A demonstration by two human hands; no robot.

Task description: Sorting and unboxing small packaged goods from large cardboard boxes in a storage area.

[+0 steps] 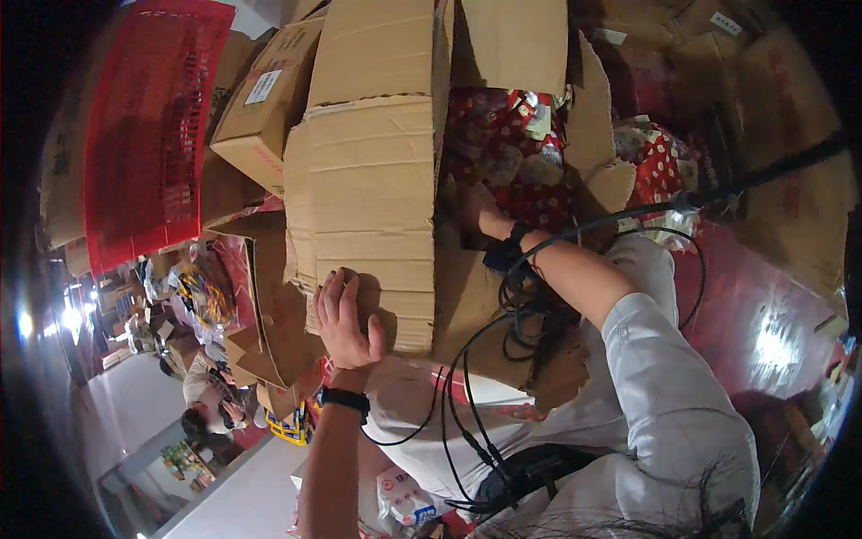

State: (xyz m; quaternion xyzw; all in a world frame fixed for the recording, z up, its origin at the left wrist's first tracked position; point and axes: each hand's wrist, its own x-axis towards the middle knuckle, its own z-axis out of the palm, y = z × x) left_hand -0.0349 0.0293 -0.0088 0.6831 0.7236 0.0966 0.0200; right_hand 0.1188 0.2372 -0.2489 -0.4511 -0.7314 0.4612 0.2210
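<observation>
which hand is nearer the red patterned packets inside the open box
Right. The right hand reaches down into the cardboard box, right among the red patterned packets. The left hand rests flat on the box's outer flap, apart from them.

The right hand (476, 208) reaches down into the open cardboard box (368, 180), its fingers hidden among the red patterned packets (516, 144), so whether it grips anything cannot be told. The red plastic crate (153, 126) is cut off at the top edge. The person (211, 400) lower left is too small and blurred to make out.
</observation>
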